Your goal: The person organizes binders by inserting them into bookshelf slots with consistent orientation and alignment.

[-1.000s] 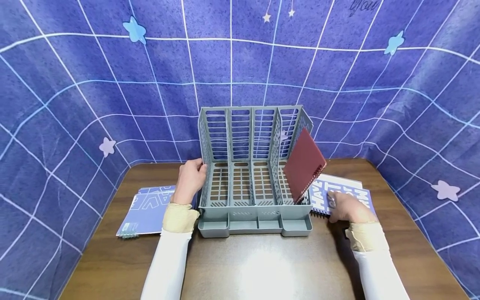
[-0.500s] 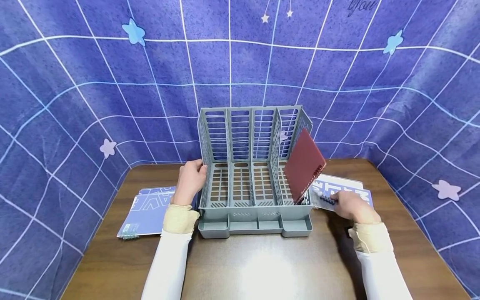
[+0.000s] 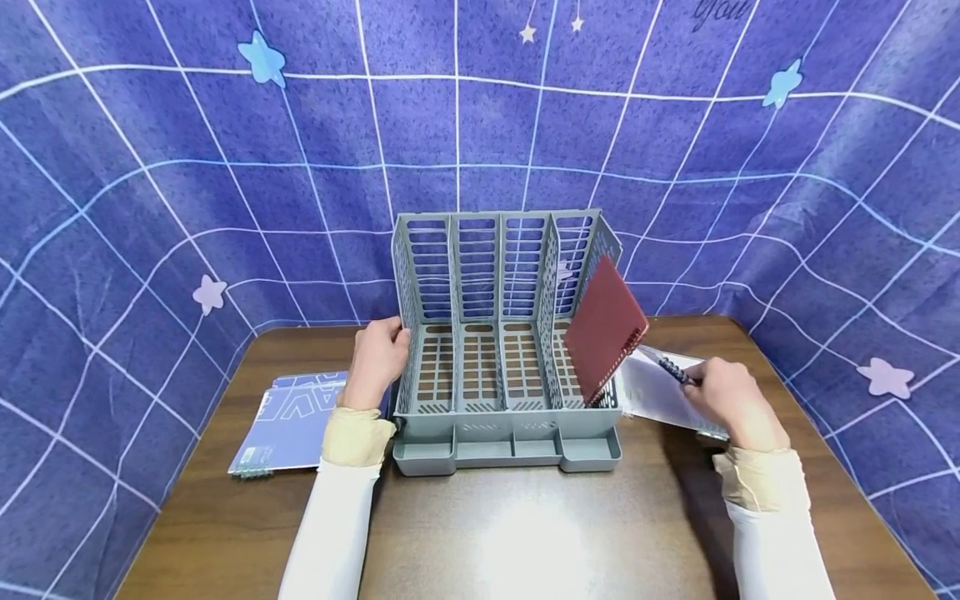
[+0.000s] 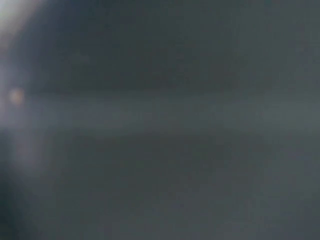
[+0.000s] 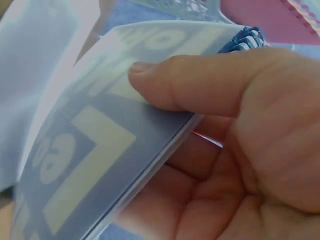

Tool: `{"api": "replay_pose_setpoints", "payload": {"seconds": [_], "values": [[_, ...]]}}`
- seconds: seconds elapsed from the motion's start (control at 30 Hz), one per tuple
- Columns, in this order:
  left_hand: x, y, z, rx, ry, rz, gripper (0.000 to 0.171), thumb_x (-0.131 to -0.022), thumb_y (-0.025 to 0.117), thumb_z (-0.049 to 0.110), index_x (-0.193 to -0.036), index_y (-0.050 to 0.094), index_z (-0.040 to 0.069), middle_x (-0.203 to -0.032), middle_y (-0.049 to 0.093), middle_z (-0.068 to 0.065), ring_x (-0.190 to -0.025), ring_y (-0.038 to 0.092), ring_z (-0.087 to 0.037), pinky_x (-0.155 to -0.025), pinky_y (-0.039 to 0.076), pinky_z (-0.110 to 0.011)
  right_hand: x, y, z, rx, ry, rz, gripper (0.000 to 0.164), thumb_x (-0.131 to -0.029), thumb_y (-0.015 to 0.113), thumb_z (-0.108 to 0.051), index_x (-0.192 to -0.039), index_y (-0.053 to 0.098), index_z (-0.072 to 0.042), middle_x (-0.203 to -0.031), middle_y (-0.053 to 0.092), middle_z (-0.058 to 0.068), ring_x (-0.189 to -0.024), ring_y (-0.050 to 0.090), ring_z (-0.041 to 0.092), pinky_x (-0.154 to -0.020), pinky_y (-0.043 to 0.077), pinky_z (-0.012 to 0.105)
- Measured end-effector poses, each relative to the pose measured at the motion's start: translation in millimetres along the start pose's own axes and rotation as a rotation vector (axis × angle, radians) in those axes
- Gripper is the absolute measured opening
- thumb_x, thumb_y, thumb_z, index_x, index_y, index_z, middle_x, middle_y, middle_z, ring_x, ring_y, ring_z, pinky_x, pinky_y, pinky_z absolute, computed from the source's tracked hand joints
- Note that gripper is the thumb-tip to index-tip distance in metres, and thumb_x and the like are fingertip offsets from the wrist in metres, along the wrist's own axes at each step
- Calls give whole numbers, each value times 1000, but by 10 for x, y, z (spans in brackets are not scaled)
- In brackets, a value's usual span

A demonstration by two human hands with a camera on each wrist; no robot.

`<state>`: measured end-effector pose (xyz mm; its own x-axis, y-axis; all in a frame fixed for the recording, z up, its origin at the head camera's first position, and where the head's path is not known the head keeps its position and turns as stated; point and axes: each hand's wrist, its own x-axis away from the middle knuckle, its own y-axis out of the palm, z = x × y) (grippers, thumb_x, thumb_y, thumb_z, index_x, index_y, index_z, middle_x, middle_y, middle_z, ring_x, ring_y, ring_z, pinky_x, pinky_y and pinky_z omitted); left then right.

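A grey desk file rack (image 3: pixel 506 427) with upright dividers stands mid-table. My left hand (image 3: pixel 375 358) grips the front edge of its left side wall; the left wrist view is a dark blur. At the right, my right hand (image 3: pixel 733 398) pinches a blue spiral notebook (image 5: pixel 95 150) with pale lettering, thumb on its cover and fingers beneath. The notebook is raised on a tilt, its dark coil towards the rack. Under it lies another pale notebook (image 3: pixel 660 402). A dark red spiral notebook (image 3: pixel 603 333) leans in the rack's rightmost compartment, its coil facing the front right.
Blue notebooks (image 3: pixel 288 425) lie on the wooden table (image 3: pixel 202 508) left of the rack, partly behind the left forearm. Small open trays (image 3: pixel 427 454) run along the rack's front. A purple-blue gridded curtain (image 3: pixel 480 125) surrounds the table's back and sides.
My right hand has taken hold of the blue notebook, lifted it and drawn it to the right, uncovering the pale one. The left hand keeps its place on the rack.
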<state>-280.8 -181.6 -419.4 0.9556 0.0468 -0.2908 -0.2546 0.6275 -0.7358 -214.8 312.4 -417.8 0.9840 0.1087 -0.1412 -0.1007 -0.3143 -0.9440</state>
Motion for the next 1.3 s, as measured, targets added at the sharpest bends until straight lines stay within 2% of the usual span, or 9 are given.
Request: {"api": "replay_pose_setpoints", "payload": {"seconds": [0.3,0.6,0.73,0.87,1.0,1.1,1.17,1.23,1.3], "values": [[1,2,2,6,-1,5,20,-99,53,18,-86,64,8,-60,48,-3,-61,48,-26,-56,40,-39,66,-182,-14,-14,16,276,10,-77,65,-8,-75,75,-8,-60,59,9,-52,48,32,-51,40,54],[16,-1,9,10,-9,6,20,-99,53,18,-84,63,9,-61,50,-3,-63,50,-26,-57,41,-39,140,-285,-110,-70,131,467,14,-80,62,-8,-78,76,-12,-64,62,15,-59,55,47,-56,37,62],[11,-2,13,10,-4,0,21,-99,52,18,-85,64,8,-60,49,-3,-62,49,-26,-58,41,-39,172,-316,-164,-91,117,590,15,-78,62,-7,-81,77,-8,-68,65,19,-63,57,49,-59,39,63],[-3,-1,18,8,-2,-2,21,-99,52,17,-85,64,8,-61,51,-4,-62,50,-26,-57,41,-39,180,-348,-206,-110,79,720,12,-77,64,-8,-71,73,-5,-65,63,19,-61,55,48,-60,38,62],[-16,-8,15,12,-11,-6,20,-99,52,18,-86,64,9,-64,54,-4,-62,51,-25,-57,41,-38,190,-395,-259,-136,75,820,19,-80,66,-11,-64,68,-1,-68,62,21,-62,55,47,-59,36,59],[-13,-12,14,14,-21,-13,20,-100,52,19,-87,65,9,-66,57,-5,-63,51,-26,-57,42,-39,206,-441,-304,-152,106,864,22,-81,68,-12,-62,67,-2,-67,63,19,-57,56,37,-57,35,51],[-9,-13,13,13,-21,-15,20,-100,52,19,-88,65,9,-68,58,-5,-64,51,-26,-57,42,-39,216,-469,-325,-156,121,894,21,-80,70,-13,-62,68,-2,-63,63,16,-51,52,17,-54,33,45],[-2,-14,12,13,-18,-11,20,-99,53,18,-87,65,9,-67,58,-5,-63,51,-26,-57,42,-39,226,-497,-346,-159,130,921,19,-78,71,-15,-63,70,-3,-61,63,14,-49,41,-4,-53,30,40],[2,-15,9,15,-16,-6,19,-99,53,18,-87,65,10,-67,58,-4,-63,51,-26,-57,42,-38,239,-524,-371,-168,153,944,17,-78,73,-17,-66,73,-5,-59,63,13,-52,29,-17,-51,28,36]]}}
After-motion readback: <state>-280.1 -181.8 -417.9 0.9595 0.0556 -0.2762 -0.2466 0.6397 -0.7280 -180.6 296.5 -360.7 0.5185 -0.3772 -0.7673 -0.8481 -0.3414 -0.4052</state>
